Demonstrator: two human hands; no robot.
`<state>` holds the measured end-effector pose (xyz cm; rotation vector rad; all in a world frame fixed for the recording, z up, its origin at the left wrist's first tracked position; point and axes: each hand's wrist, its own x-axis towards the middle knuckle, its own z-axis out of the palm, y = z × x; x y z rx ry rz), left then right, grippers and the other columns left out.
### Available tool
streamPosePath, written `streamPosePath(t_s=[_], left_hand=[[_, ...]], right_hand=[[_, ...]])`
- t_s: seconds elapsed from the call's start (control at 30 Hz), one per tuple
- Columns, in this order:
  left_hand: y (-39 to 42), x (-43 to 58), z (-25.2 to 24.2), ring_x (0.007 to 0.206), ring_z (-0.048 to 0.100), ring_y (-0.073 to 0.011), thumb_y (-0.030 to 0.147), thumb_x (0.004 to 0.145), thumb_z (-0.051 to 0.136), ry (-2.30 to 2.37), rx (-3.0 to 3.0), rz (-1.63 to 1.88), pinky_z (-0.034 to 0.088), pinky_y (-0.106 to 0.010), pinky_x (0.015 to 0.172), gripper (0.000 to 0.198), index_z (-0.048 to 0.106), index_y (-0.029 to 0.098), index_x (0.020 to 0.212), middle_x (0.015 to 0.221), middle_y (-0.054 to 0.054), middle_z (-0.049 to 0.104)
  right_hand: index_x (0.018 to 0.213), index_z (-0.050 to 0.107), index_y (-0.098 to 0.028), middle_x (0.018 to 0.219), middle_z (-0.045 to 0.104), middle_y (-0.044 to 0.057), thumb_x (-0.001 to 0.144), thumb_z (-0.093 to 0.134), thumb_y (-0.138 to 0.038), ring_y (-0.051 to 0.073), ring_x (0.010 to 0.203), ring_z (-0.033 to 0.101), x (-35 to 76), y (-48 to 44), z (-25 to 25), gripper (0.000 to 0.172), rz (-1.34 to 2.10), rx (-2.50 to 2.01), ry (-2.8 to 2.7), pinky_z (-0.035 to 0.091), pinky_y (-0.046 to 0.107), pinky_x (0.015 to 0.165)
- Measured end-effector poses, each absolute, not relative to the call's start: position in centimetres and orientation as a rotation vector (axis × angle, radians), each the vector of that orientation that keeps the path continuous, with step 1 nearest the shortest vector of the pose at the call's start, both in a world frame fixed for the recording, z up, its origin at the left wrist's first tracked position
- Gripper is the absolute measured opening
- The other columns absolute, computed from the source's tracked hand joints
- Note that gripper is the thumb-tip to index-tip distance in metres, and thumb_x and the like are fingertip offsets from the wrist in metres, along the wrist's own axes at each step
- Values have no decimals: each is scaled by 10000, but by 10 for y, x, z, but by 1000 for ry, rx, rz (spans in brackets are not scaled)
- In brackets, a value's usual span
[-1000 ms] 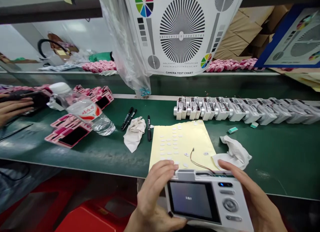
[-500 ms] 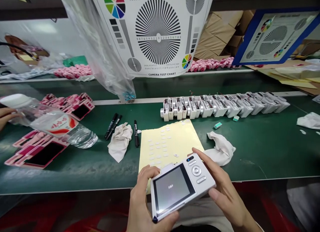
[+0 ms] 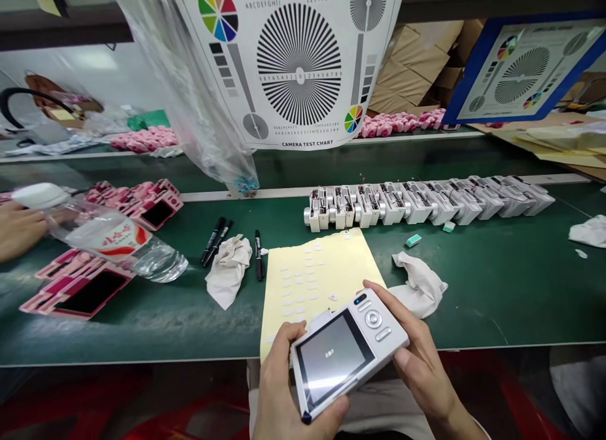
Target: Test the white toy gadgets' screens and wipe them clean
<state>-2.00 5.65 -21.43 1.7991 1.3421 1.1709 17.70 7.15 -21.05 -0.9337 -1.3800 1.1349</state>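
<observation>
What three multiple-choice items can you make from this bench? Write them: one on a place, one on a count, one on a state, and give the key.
1. Where is the lone black marker?
A. Across the water bottle
B. Between the crumpled white cloth and the yellow sticker sheet
C. On the hand-held device

2. How many black markers lie side by side left of that cloth?
A. Four
B. Three
C. Two

3. What does the screen of the white handheld device, held by the left hand and right hand, show?
A. Grey, with small text
B. Black, unlit
C. A colour chart

1 B: it lies beside the sheet's left edge.
2 C: only a pair lies there.
3 A: small characters show on grey.
</observation>
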Motion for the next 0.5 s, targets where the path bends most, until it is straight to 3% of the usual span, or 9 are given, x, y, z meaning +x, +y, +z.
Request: streamPosePath(t_s=[0.13,0.2,0.3,0.37,0.5], left_hand=[[58,-17,-215,707,588,-216,508,625,622,1348,1826,1230,488,-292,549,596,423,178,1079,877,-63,554],[61,-16,-215,714,580,-204,505,641,619,1384,1882,1286,494,-285,559,583,415,176,1077,889,-61,526],[65,-13,-216,738,558,-187,419,625,672,1456,1989,1482,505,-273,584,551,414,177,1047,884,-52,486],[68,-11,-219,793,555,-196,331,584,727,1453,2074,1658,523,-284,628,597,405,175,1062,908,-59,478],[73,-8,-225,905,586,-237,203,538,774,1321,2215,1838,561,-373,738,711,386,164,1133,1008,-91,472]], right_hand=[[1332,376,-224,1385,409,97,787,520,-501,284,1260,389,175,74,-211,628,1230,-828,-1293,358,401,1015],[1301,380,-257,1387,405,94,777,570,-447,262,1239,423,170,76,-212,589,1299,-764,-1167,419,376,964],[1061,491,-315,1264,525,35,769,625,-320,181,1029,588,162,79,-214,322,1337,-689,-910,525,263,759],[884,539,-279,1111,601,9,768,632,-281,140,890,627,156,82,-217,149,1367,-655,-786,526,211,668],[786,623,-206,996,612,59,754,637,-338,158,803,621,148,87,-224,137,1412,-668,-691,530,246,648]])
